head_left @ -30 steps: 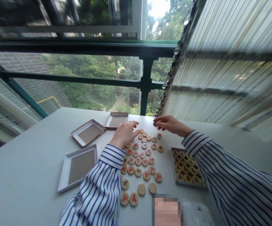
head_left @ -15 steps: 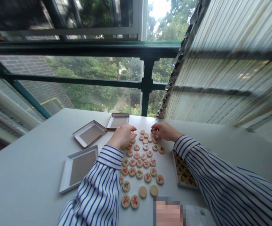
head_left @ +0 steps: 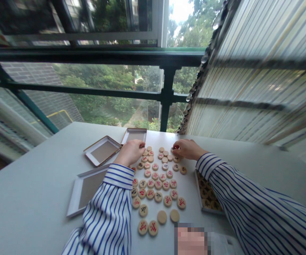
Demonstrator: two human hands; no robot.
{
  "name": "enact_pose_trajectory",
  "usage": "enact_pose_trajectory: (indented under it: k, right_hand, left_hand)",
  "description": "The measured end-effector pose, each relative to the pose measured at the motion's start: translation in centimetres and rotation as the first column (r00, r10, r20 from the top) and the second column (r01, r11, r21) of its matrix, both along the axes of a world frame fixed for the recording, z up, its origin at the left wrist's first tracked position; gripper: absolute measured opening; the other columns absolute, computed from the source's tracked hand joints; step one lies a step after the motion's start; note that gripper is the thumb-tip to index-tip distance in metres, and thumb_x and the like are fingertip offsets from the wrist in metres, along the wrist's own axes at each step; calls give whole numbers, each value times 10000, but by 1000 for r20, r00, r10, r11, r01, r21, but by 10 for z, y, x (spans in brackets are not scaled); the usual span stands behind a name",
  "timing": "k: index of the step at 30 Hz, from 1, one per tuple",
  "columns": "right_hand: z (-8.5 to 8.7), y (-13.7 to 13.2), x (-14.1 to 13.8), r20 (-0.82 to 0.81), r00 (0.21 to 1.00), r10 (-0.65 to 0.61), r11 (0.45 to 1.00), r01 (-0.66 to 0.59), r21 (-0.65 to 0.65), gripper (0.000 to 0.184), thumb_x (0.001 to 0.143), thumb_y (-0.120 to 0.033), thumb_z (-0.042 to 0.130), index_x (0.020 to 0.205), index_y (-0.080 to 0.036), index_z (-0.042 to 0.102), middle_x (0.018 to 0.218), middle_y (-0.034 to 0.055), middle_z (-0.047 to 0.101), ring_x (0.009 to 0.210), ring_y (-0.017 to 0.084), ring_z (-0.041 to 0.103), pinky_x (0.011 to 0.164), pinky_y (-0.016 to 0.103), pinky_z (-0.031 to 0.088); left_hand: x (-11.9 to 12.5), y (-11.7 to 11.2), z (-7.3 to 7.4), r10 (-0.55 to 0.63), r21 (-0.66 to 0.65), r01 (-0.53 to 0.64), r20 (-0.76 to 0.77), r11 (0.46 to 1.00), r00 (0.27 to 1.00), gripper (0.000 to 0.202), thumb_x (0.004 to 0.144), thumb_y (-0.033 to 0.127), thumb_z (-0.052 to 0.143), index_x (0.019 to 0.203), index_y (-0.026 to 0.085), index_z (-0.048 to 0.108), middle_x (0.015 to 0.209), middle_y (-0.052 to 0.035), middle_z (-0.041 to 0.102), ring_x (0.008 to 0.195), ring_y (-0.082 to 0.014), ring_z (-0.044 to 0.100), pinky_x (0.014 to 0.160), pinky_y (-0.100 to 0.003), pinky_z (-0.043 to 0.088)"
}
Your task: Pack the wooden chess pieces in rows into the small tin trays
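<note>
Round wooden xiangqi pieces [head_left: 158, 184] with red or black characters lie spread over the white table, a few of them showing a blank face. My left hand [head_left: 131, 152] is at the far left side of the spread, thumb and fingertips pressed together beside a piece [head_left: 149, 148]. Whatever may be in that pinch is hidden. Toward the far right of the spread, my right hand [head_left: 188, 148] has its fingers closed on a xiangqi piece [head_left: 172, 149], largely covered by the fingertips. Just below that hand lies a black-marked piece [head_left: 176, 158].
An open box [head_left: 198, 193] of black-marked pieces sits under my right forearm. Three shallow trays stand on the left: a near one [head_left: 73, 198], a middle one [head_left: 89, 158] and a far one [head_left: 134, 129]. A railing and window border the table [head_left: 36, 184]; a string curtain hangs right.
My left hand has moved left and its fingertips have drawn together, uncovering pieces on the left side. My right hand stays near the same spot, with its fingers on a piece.
</note>
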State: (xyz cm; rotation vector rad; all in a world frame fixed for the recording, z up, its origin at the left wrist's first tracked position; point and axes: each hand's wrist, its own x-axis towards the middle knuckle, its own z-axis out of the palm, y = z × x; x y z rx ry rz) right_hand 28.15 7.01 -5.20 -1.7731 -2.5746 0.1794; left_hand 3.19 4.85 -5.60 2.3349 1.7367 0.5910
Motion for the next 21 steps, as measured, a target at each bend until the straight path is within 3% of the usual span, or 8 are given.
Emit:
enact_pose_trajectory:
  k: [8, 13, 21]
  right_hand:
    - [7, 0, -15, -10, 999, 41, 999, -40, 32, 348, 781, -410, 476, 1033, -212, 611, 1034, 76, 627, 914, 203, 559, 705, 267, 376]
    - [3, 4, -42, -21, 997, 69, 997, -69, 20, 352, 772, -451, 464, 994, -231, 626, 983, 70, 643, 863, 202, 572, 671, 267, 386]
    - [-3, 11, -58, -110, 994, 18, 1000, -19, -6, 242, 696, -336, 546, 850, -197, 671, 878, 105, 661, 835, 243, 578, 691, 316, 391]
  left_hand:
    - [-1, 0, -1, 10, -42, -11, -26, 999, 1000, 269, 763, 250, 479, 970, 207, 646, 975, -47, 670, 895, -172, 599, 742, -230, 444]
    - [5, -2, 1, 4, -25, -6, -47, 1000, 999, 276, 770, 259, 470, 972, 189, 644, 977, -63, 665, 889, -177, 596, 750, -244, 440]
    - [14, -3, 0, -38, 15, 38, -29, 999, 999, 313, 783, 307, 454, 1007, 173, 625, 970, -71, 661, 881, -183, 590, 764, -263, 443]
